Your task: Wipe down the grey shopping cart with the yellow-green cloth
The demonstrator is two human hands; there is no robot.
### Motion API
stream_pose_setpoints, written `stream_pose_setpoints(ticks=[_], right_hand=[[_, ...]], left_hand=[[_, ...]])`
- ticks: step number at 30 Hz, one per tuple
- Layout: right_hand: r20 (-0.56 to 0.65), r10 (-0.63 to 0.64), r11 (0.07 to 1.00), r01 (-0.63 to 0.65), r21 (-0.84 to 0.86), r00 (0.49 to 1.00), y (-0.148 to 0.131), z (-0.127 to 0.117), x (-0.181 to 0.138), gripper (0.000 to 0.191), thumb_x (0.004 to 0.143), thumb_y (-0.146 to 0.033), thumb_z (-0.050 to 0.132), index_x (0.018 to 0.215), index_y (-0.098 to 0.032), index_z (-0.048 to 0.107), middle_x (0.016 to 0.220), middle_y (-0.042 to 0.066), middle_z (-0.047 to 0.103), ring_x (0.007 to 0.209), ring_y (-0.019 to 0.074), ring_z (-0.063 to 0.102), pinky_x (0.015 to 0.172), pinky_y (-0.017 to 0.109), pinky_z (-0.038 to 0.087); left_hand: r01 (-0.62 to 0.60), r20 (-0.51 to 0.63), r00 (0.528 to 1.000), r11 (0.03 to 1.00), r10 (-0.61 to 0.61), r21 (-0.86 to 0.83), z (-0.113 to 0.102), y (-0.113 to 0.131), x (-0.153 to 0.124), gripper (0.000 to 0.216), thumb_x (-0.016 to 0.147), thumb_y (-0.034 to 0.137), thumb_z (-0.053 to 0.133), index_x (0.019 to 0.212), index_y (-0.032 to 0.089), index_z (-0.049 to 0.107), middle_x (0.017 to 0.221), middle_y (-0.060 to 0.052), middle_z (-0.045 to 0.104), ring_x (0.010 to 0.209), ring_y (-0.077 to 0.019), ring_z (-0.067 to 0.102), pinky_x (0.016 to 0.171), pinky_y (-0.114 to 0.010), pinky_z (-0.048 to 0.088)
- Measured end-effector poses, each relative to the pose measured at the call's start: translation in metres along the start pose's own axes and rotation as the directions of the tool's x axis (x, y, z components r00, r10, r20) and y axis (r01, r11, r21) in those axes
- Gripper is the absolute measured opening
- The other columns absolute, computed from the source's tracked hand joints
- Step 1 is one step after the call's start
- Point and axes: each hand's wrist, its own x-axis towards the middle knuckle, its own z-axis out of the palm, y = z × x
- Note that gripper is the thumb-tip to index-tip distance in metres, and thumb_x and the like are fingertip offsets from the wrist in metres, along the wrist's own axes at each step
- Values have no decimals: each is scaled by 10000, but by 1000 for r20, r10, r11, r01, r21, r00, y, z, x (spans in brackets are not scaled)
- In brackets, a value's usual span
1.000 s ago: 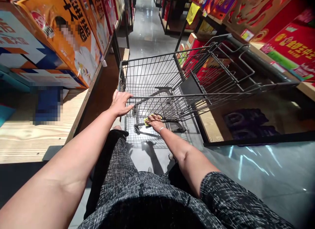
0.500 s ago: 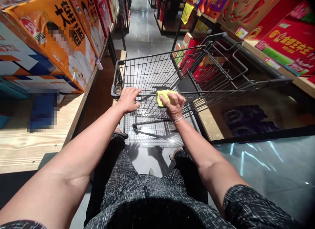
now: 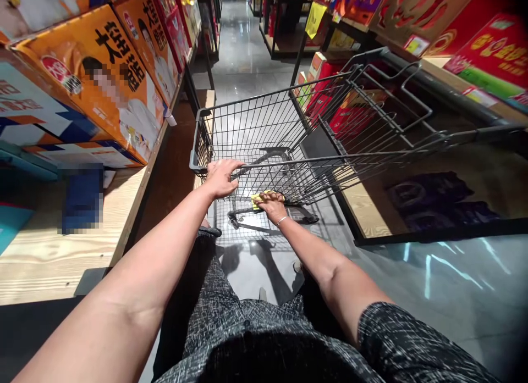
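Beneath the right hand (image 3: 273,206) lies a yellow cloth (image 3: 256,200).

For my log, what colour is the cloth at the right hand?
The cloth is yellow; head view shows it.

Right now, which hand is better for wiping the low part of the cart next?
Probably the right hand: it has the yellow cloth under it, low by the side of the cart. The left hand is higher, at the cart's top edge, with no cloth showing.
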Motion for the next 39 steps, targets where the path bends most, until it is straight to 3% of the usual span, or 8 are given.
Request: stream_pose_setpoints(ticks=[4,11,14,18,22,27,33,39], right_hand=[[-306,0,998,-21,-65,952,29,-57,-11,369,981,-303,492,1293,-450,625,1361,25,582,1224,257,383,987,439,289],[-688,360,890,-453,50,630,94,-172,-37,493,894,-187,505,1351,-349,598,1370,84,513,1247,320,340,988,505,301],[-555,445,875,-473,103,703,70,-181,-28,543,859,-114,482,1356,-303,595,1339,109,541,1187,304,390,938,476,318],[-371,306,949,-313,42,877,-13,-171,-2,542,919,-131,441,1425,-305,518,1380,116,532,1198,294,380,907,449,288],[-318,209,975,-223,-9,925,-62,-172,14,506,992,-183,336,1461,-336,453,1371,97,544,1130,275,404,864,434,277],[-281,207,968,-237,-77,937,2,-192,-11,517,954,-136,386,1409,-348,510,1322,87,571,1105,263,409,816,397,268],[-375,454,851,-518,-86,808,129,-217,-72,557,837,-112,473,1354,-294,568,1227,109,595,1088,281,390,812,386,264],[-434,505,829,-559,2,746,116,-207,-63,580,805,-109,477,1345,-293,580,1235,103,596,1119,286,384,851,413,290]], left_hand=[[-11,-23,1000,1000,12,17,2,-1,-1,622,761,232,552,1376,312,508,1303,-32,597,1243,-298,460,1029,-465,291],[-28,-47,998,1000,28,10,7,4,-5,594,762,229,553,1349,310,525,1299,-34,604,1232,-300,470,1025,-478,287],[-23,-56,998,1000,23,9,11,12,-8,569,756,238,566,1320,298,533,1257,-47,612,1215,-297,478,1029,-477,289],[-14,-54,998,1000,15,15,15,23,-14,528,755,249,573,1281,277,535,1223,-58,615,1180,-292,494,1017,-470,308],[17,-38,999,999,-15,51,13,22,-16,438,751,265,572,1187,223,577,1154,-87,631,1134,-306,512,979,-458,350],[-9,-38,999,1000,7,-30,8,2,-17,516,773,251,540,1287,300,564,1254,-31,641,1201,-292,503,1050,-474,302],[49,-48,998,999,-50,-18,0,-18,-12,480,773,272,536,1248,303,601,1265,-24,644,1266,-286,476,1078,-474,280],[45,-56,998,996,-41,73,-4,9,-5,483,788,301,551,1269,277,589,1365,-69,576,1342,-319,391,1111,-511,248]])
